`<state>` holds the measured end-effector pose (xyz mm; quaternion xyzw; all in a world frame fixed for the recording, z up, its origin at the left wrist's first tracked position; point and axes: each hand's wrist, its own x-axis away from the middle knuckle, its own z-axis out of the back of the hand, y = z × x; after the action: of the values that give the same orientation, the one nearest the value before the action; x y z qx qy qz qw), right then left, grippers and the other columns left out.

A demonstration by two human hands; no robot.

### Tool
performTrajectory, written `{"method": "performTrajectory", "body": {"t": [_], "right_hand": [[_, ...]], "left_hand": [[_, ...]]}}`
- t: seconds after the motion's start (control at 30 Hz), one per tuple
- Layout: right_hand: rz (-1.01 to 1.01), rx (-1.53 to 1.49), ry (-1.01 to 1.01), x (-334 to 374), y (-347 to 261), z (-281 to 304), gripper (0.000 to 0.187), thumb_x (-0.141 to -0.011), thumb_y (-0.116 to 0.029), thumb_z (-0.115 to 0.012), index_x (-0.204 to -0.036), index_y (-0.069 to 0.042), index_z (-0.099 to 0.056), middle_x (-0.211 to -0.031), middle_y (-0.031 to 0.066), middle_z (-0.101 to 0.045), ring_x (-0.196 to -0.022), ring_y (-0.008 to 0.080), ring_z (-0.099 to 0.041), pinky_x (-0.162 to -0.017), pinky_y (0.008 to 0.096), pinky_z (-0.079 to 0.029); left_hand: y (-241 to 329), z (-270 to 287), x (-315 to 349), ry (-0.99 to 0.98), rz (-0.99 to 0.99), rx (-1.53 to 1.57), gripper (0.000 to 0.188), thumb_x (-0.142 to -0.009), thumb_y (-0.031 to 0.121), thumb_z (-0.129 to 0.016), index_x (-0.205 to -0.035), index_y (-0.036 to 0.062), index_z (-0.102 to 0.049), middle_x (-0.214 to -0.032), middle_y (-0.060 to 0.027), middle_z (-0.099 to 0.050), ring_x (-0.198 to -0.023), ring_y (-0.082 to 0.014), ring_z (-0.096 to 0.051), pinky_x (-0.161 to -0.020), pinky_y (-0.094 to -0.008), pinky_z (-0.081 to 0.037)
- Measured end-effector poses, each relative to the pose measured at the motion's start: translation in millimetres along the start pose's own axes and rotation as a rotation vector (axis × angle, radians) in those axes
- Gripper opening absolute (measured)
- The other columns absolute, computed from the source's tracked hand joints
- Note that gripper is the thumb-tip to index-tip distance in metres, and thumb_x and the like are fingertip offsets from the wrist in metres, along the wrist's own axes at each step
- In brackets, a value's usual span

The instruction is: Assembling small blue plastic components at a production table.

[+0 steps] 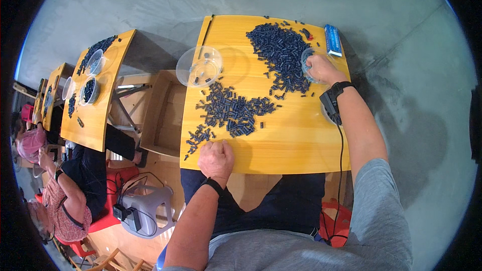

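My left hand (pixel 216 159) is closed in a fist at the table's near edge, beside a loose pile of small dark tubular pieces (pixel 228 113); whatever it may hold is hidden. My right hand (pixel 324 69) reaches to a clear round bowl (pixel 305 60) at the table's right side. Its fingers are curled together at the bowl, and what they grip cannot be made out. Left of that bowl spreads a larger heap of the same dark pieces (pixel 281 52). Another clear bowl (pixel 199 78), with a few pieces in it, stands at the left edge. My right wrist partly covers a further round container (pixel 329 114).
A blue and white box (pixel 332 40) lies at the far right corner, near a small red and black object (pixel 307 34). A cable (pixel 342 155) hangs from my right wrist. Left are a cardboard box (pixel 163 110), a grey stool (pixel 148 211) and seated people at other tables (pixel 113 70).
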<state>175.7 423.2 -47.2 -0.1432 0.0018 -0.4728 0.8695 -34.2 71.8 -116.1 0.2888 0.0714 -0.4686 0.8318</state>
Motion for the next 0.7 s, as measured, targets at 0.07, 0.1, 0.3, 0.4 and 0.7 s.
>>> {"method": "performTrajectory", "body": {"t": [0.07, 0.1, 0.3, 0.4, 0.7], "right_hand": [[-0.053, 0.004, -0.023, 1.7, -2.5, 2.0, 0.021, -0.068, -0.007, -0.064, -0.088, -0.002, -0.065, -0.09, 0.0216, -0.064, -0.09, 0.0377, -0.061, -0.078, 0.0403, -0.048], [-0.055, 0.005, -0.022, 2.2, -2.1, 3.4, 0.021, -0.068, -0.007, -0.064, -0.088, -0.002, -0.065, -0.09, 0.0216, -0.064, -0.09, 0.0377, -0.061, -0.078, 0.0403, -0.048], [-0.221, -0.295, -0.085, 2.0, 3.8, 7.9, 0.011, -0.071, 0.0, -0.061, -0.082, 0.003, -0.064, -0.074, 0.017, -0.065, -0.061, 0.0227, -0.065, -0.054, 0.0342, -0.052], [-0.177, -0.347, -0.036, 0.0, 10.1, 1.9, 0.007, -0.073, 0.003, -0.06, -0.08, 0.005, -0.063, -0.068, 0.0135, -0.064, -0.052, 0.016, -0.062, -0.044, 0.0301, -0.05], [-0.282, -0.516, 0.031, 2.1, 16.5, 0.3, 0.014, -0.075, 0.003, -0.06, -0.088, 0.007, -0.062, -0.068, 0.0136, -0.063, -0.054, 0.0179, -0.063, -0.045, 0.0318, -0.052]], "left_hand": [[-0.6, -0.8, 0.6, 0.007, -0.006, 0.023, 0.026, -0.078, 0.016, -0.064, -0.056, 0.0076, -0.051, -0.062, -0.0117, -0.053, -0.062, -0.0321, -0.055, -0.054, -0.0427, -0.044], [-0.7, -1.2, 0.6, 0.013, -0.014, 0.046, 0.027, -0.078, 0.015, -0.064, -0.057, 0.0072, -0.049, -0.061, -0.0125, -0.052, -0.061, -0.0332, -0.054, -0.054, -0.0436, -0.043], [-1.8, -2.5, 0.2, -0.011, -0.007, 0.049, 0.024, -0.077, 0.017, -0.063, -0.057, 0.0072, -0.054, -0.064, -0.0119, -0.056, -0.064, -0.0318, -0.056, -0.055, -0.0424, -0.046], [-1.2, -0.2, -0.5, -0.01, 0.014, 0.024, 0.024, -0.077, 0.017, -0.063, -0.057, 0.0077, -0.054, -0.064, -0.012, -0.056, -0.064, -0.032, -0.056, -0.055, -0.0427, -0.046], [1.0, 0.3, -1.0, -0.014, -0.009, -0.001, 0.026, -0.077, 0.018, -0.063, -0.056, 0.0078, -0.052, -0.063, -0.0108, -0.055, -0.063, -0.031, -0.056, -0.053, -0.0429, -0.045]]}}
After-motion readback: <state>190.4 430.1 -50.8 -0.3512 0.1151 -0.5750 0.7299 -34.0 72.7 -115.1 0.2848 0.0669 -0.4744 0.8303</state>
